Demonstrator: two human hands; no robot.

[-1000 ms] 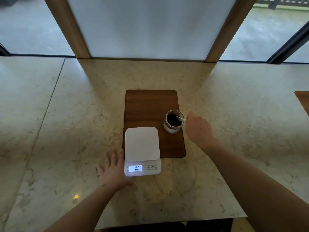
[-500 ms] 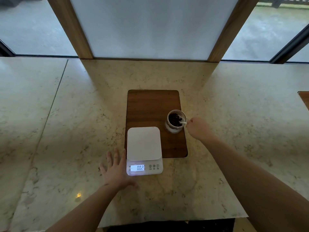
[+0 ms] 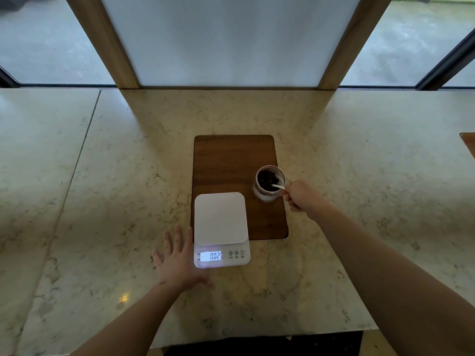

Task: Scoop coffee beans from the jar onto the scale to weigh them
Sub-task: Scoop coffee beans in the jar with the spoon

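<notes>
While right hand (image 3: 300, 196) still pinches spoon (image 3: 277, 186) in jar (image 3: 269, 183), left hand (image 3: 180, 260) stays spread.

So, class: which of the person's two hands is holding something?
The right hand: it grips the white spoon in the jar. The left hand lies flat, holding nothing.

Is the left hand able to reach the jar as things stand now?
Probably yes. The left hand lies flat beside the scale; it would pass over the low scale to the jar, but the right hand is there.
</notes>
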